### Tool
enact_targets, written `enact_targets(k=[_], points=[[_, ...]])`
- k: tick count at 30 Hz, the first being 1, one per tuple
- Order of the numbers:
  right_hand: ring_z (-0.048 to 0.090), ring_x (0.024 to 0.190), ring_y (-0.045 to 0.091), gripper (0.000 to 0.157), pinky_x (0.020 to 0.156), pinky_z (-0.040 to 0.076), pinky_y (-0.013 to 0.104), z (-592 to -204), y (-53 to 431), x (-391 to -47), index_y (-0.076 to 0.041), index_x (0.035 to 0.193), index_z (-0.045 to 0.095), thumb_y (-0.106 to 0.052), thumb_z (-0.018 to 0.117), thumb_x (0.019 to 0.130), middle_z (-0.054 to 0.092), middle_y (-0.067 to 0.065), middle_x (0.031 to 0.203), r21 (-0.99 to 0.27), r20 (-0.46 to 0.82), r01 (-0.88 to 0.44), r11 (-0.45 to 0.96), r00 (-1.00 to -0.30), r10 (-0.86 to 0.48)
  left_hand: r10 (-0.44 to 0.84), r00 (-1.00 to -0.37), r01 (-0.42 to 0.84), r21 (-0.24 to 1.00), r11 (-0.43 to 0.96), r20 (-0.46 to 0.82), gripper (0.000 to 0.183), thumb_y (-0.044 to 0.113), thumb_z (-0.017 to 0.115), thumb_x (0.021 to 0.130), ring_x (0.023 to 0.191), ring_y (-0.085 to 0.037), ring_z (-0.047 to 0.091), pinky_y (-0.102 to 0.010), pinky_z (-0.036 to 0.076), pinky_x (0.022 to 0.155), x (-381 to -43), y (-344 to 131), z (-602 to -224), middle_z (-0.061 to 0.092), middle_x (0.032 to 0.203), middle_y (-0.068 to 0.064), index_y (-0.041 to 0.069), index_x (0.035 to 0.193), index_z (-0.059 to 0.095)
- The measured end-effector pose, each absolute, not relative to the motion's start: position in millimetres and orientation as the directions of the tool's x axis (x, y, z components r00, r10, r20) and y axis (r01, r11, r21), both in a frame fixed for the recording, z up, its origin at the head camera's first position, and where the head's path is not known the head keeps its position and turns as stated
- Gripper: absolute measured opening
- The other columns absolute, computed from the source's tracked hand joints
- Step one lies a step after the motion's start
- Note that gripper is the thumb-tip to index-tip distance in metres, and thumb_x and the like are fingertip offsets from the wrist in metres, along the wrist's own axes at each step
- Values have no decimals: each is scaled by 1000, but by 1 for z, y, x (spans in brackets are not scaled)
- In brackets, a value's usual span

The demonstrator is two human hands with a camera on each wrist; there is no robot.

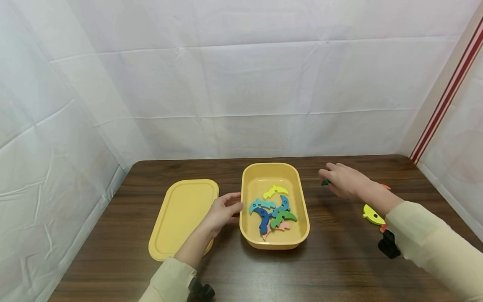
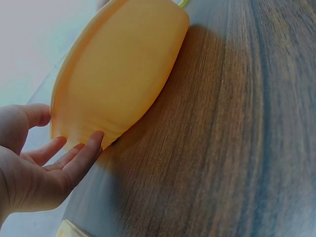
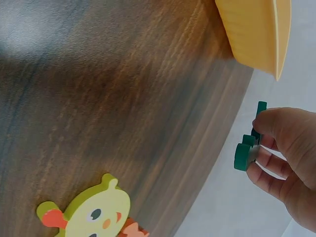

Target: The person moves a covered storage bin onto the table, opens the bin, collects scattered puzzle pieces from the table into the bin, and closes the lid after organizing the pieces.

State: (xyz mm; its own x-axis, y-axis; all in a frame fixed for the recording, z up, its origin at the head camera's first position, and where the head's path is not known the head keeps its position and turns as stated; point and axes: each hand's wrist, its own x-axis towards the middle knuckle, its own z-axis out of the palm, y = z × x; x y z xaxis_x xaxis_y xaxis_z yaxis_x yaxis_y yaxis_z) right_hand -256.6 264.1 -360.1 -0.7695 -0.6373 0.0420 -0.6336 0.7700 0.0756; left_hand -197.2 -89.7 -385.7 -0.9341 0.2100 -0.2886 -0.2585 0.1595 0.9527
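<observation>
Green piece [image 3: 242,157], in right hand [image 1: 346,181], outline unclear

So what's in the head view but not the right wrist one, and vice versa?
Only the head view: the yellow lid, the left fingers touching the tub, and colourful pieces inside it.
Only the right wrist view: the orange nose and mouth on the yellow piece.
Both: the right fingers pinching a green piece, the tub, yellow piece and table.

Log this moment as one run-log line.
left hand: touching yellow bin | right hand: pinching dark green piece | bin: colored pieces inside | lid: off bin
</observation>
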Motion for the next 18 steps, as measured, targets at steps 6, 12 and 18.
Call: enact_targets(k=[6,12,18], points=[[51,70,20,20,63,48,33,-355,256,-259,-12,93,54,-4,67,80,50,3,83,73,70,-657,750,-747,-661,207,-934,-260,952,162,-290,45,11,54,91,112,-36,54,-43,52,84,-197,-90,-385,51,127,-24,-2,132,44],[51,71,20,17,64,48,35,-348,244,-262,-13,89,54,-1,64,80,51,3,83,51,97,-682,729,-724,-683,209,-935,-257,953,158,-287,45,10,54,90,112,-36,54,-43,52,84,-197,-90,-386,51,127,-24,-2,132,44],[50,71,19,15,65,47,35,-341,232,-264,-13,89,54,-2,62,82,50,2,84,56,84,-682,730,-725,-684,209,-936,-256,954,154,-284,45,11,54,90,111,-35,55,-43,53,83,-200,-90,-391,51,127,-23,-1,132,44]])
